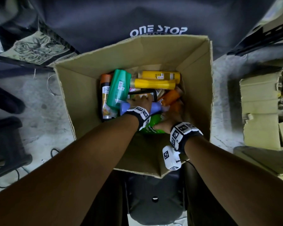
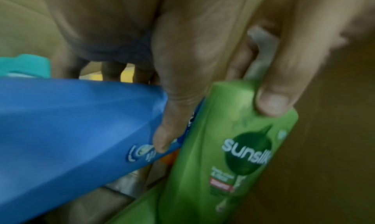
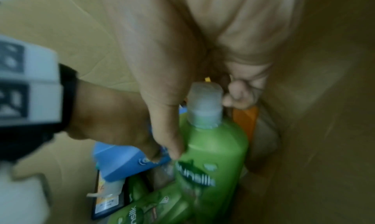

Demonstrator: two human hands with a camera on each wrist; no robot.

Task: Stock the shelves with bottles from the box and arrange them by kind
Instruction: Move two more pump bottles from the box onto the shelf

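Fingers: both hands reach down into an open cardboard box (image 1: pixel 195 75). The right hand (image 1: pixel 169 121) curls round a green Sunsilk bottle (image 3: pixel 211 160), thumb (image 3: pixel 166 131) pressed on its front near the label and the other fingers (image 3: pixel 239 91) bent behind its pale grey cap (image 3: pixel 205 105). The left hand (image 1: pixel 140 101) lies on a blue bottle (image 2: pixel 71 131), thumb (image 2: pixel 168 126) on the bottle's edge; its other fingers go over the far side and their shape cannot be told.
Green Sunsilk bottle: near the box's right wall, at the front of the heap, cap pointing away from the person. A second green Sunsilk bottle (image 3: pixel 154 205) lies just beside and below it.
Blue bottle: lying across the heap, touching the green one at its side.
Other bottles in the box: a teal bottle (image 1: pixel 118 88) leans over a black spray can with an orange cap (image 1: pixel 104 95) on the left; two yellow bottles (image 1: pixel 153 79) lie side by side at the back; an orange bottle (image 1: pixel 171 97) sits on the right.
Wrists: both carry white bands printed with black square markers (image 1: pixel 183 131).
Surroundings: the box stands on a grey concrete floor (image 1: pixel 42 98); behind it lies dark cloth printed ONE STOP (image 1: pixel 158 31); more cardboard boxes (image 1: pixel 260 115) stand to the right.
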